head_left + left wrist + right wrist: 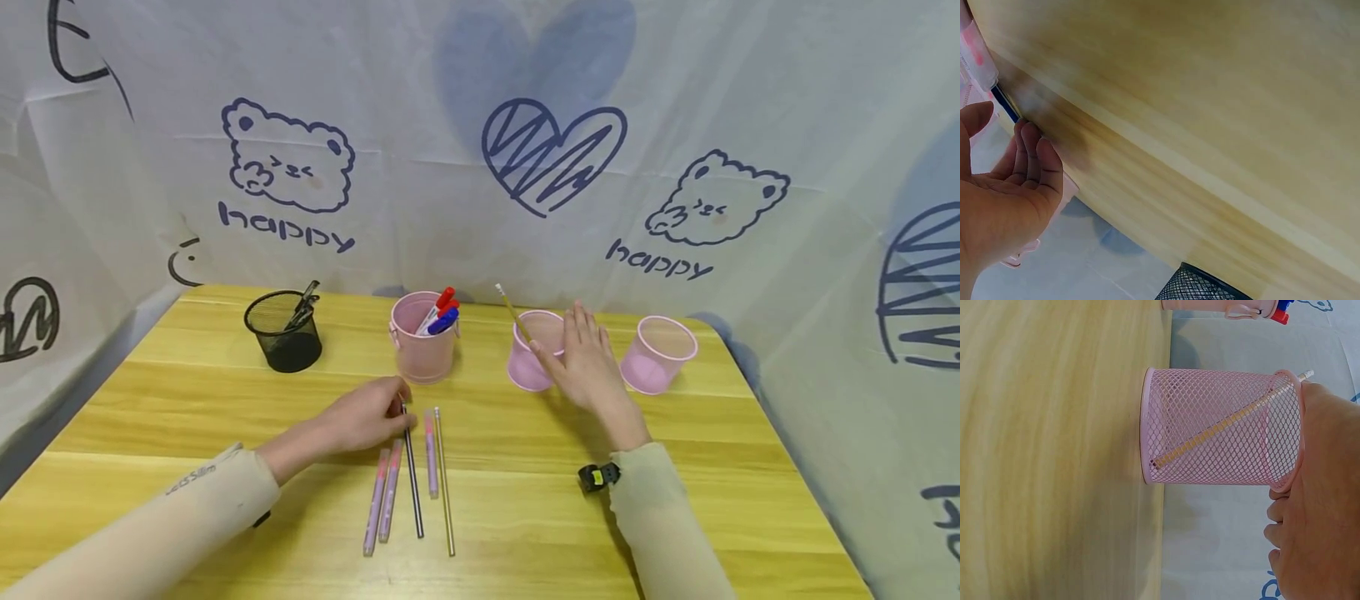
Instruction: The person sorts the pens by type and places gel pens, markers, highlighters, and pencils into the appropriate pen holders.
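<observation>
Your left hand (375, 415) is at the upper end of a dark pencil (413, 483) lying on the wood-grain table (525, 517); its fingers are loosely bent and, in the left wrist view, the thumb stands apart from them, though whether the fingertips touch the pencil you cannot tell. Just left of that pencil lie two pink-and-purple pens (390, 492) side by side; to its right are a third pink-and-purple pen (431, 458) and a gold-coloured pencil (445, 492). Your right hand (592, 367) is at the rim of a pink mesh cup (525, 367), its fingers straight and close together and its thumb stretched out to the left. Inside that cup a yellow pencil (1213, 430) leans at a slant, its white end above the rim. Further right stands another pink cup (651, 371). To the left are a pink bucket-shaped holder (423, 358) with red and blue markers (444, 322) and, beyond it, a black mesh holder (292, 350) with black pens (302, 308). Behind the table hangs a pale cloth (420, 208) printed with bears, hearts and "happy".
</observation>
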Tool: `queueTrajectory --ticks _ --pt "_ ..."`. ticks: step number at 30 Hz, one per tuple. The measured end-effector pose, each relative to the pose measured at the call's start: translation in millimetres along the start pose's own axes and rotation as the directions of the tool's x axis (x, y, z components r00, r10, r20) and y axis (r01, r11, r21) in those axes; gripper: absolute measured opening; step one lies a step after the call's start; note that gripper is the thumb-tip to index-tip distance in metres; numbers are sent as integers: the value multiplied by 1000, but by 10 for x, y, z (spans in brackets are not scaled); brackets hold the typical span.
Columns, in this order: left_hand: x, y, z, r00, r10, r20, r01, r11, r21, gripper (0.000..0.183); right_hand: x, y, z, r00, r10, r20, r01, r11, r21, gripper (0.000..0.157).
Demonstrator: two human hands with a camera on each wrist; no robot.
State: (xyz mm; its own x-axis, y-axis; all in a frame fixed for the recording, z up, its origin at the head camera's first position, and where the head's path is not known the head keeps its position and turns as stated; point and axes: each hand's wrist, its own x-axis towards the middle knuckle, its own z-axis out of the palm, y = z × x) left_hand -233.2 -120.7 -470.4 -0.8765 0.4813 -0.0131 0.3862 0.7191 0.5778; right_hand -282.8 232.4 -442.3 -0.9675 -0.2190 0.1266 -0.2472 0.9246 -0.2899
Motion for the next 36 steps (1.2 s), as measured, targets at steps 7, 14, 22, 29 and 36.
queueTrajectory --ticks 7,14,22,29,36 --pt "5 43 -8 1000 20 4 -20 999 50 25 1 8 10 1000 -5 -6 5 1000 5 103" --pt "58 82 19 1000 12 19 -13 999 35 27 -11 19 23 1000 4 -3 -4 1000 8 103" --pt "107 116 24 1000 9 25 -9 1000 -30 25 7 15 23 1000 -7 -20 7 1000 5 103" --pt "119 120 45 999 -32 16 33 999 -39 36 1 3 24 1000 1 -11 -1 1000 9 103" --pt "137 119 82 999 -52 -12 52 999 -6 44 -6 -3 25 1000 3 -12 -3 1000 5 103"
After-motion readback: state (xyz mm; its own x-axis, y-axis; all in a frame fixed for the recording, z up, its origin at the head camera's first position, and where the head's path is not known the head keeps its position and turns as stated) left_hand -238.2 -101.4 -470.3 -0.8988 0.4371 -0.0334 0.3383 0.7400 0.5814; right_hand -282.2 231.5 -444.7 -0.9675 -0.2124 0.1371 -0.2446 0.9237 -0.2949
